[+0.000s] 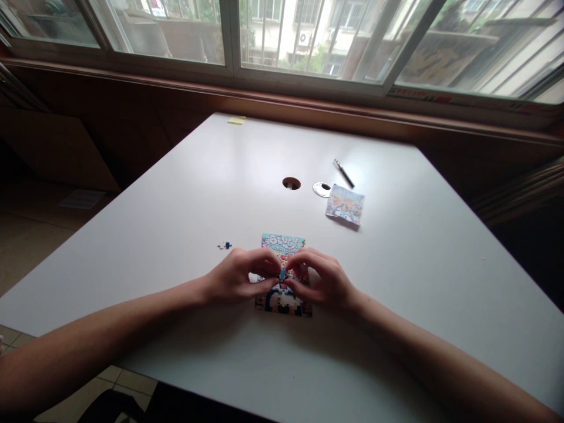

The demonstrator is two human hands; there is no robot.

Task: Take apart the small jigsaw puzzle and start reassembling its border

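Note:
A jigsaw puzzle (284,306) with a colourful cartoon print lies on the white table in front of me. Over its middle, my left hand (244,273) and my right hand (325,277) meet from either side, fingers pinched. A small blue puzzle piece (282,274) shows between the fingertips of both hands. The fingers cover much of the puzzle's centre, so how the piece sits against it is hidden. Loose puzzle pieces (226,245), white and dark blue, lie just beyond my left hand.
A printed picture sheet (346,205) lies to the right on the table (176,223), near a pen (344,173). Close by are a round cable hole (291,184) and its cover (321,189). A yellow sticky note (237,120) marks the far edge, below the windows.

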